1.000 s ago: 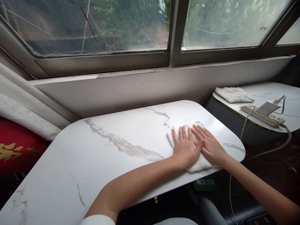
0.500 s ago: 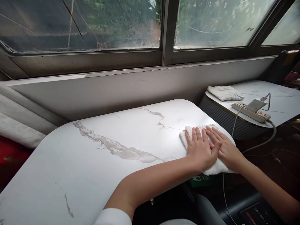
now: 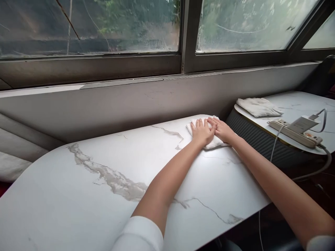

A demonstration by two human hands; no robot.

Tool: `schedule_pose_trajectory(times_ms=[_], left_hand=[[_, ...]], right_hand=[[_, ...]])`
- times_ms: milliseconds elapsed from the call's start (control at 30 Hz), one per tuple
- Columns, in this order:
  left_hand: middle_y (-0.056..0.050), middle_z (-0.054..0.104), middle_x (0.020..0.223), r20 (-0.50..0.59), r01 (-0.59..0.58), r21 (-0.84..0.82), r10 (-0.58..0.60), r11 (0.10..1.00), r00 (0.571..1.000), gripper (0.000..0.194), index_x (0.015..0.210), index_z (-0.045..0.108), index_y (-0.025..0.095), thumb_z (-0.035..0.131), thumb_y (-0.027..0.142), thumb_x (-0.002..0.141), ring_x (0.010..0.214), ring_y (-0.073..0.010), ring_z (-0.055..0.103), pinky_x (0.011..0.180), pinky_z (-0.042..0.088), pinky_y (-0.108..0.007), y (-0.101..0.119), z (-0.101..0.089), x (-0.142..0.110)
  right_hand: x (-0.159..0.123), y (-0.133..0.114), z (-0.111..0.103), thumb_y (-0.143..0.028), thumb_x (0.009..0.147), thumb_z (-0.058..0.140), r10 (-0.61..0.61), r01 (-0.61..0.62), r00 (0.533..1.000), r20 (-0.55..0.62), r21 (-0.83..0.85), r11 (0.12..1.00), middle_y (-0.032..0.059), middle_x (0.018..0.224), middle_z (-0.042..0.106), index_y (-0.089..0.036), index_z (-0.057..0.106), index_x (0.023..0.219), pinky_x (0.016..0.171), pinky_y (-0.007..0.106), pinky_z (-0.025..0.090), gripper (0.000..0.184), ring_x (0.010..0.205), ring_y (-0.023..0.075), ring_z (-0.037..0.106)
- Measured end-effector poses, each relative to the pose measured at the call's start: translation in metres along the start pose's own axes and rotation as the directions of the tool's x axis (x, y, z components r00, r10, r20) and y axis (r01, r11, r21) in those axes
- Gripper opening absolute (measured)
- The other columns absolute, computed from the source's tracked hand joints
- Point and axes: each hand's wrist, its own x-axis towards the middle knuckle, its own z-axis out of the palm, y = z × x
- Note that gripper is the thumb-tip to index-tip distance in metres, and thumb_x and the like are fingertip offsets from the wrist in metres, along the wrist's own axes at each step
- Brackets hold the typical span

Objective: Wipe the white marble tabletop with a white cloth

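A white cloth (image 3: 215, 142) lies flat at the far right corner of the white marble-patterned table (image 3: 104, 157). Pressing down on it is my left hand (image 3: 203, 133), palm down with fingers spread. My right hand (image 3: 221, 130) rests flat on the cloth's right part, its fingertips touching the left hand near the thumb. Neither hand grips the cloth; both push it against the tabletop. Part of the cloth is hidden beneath the hands.
A second marble-patterned table (image 3: 295, 99) stands at the right, with a folded white cloth (image 3: 259, 106) and a power strip (image 3: 295, 133) holding a white plug-in adapter (image 3: 303, 123). A cable hangs over its edge. Behind runs a low wall (image 3: 117, 111) under windows (image 3: 141, 28).
Both hands have slid the cloth away from me, from the table's right edge to its far right corner. My arms are stretched further out, and the view has shifted slightly.
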Motion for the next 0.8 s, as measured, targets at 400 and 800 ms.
schedule_pose_trajectory(times_ms=[400,800], left_hand=[[-0.012,0.032,0.152,-0.047,0.071,0.044,-0.069,0.996,0.996,0.070,0.143,0.034,0.015,0.005,0.056,0.096,0.142,-0.0253,0.021,0.115,0.010,-0.052,-0.020,0.000,0.049],[-0.016,0.029,0.153,-0.025,-0.043,0.051,0.045,0.998,0.999,0.077,0.146,0.030,0.010,-0.003,0.057,0.094,0.143,-0.0270,0.019,0.115,0.010,-0.053,0.025,0.008,-0.020]], right_hand=[[0.054,0.016,0.012,-0.034,0.090,0.034,-0.026,0.033,0.998,-0.050,0.140,0.990,0.0062,0.145,0.046,-0.019,0.046,0.139,0.111,0.046,0.031,0.053,0.135,0.0259,0.038],[-0.044,0.005,-0.016,-0.041,0.093,0.030,0.029,-0.029,1.000,-0.010,0.052,0.998,0.0079,0.149,0.040,-0.018,0.040,0.143,0.112,0.044,0.030,0.056,0.138,0.0250,0.033]])
